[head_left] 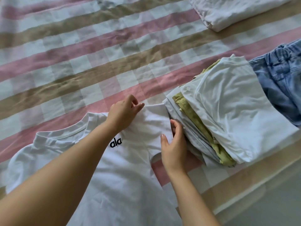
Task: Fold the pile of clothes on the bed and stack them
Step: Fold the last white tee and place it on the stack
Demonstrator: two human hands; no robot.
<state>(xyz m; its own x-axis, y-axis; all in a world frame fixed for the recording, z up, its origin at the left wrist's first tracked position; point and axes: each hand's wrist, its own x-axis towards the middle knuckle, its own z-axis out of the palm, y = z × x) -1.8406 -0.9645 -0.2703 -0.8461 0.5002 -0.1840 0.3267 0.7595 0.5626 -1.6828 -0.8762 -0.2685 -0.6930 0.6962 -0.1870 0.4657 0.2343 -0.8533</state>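
Note:
A white T-shirt (114, 168) with black lettering on the chest lies spread flat on the bed, neck to the upper left. My left hand (123, 111) pinches the top edge of its right sleeve (154, 121). My right hand (174, 144) grips that sleeve's lower hem, thumb on top. Just right of the sleeve stands a stack of folded clothes (228, 115), white garments with an olive-green one between them.
The bedspread (81, 62) is checked in pink, tan and white. Blue jeans (281, 82) lie to the right of the stack. A folded white garment (231, 12) lies at the top right. The bed's edge and the floor (268, 201) run along the lower right.

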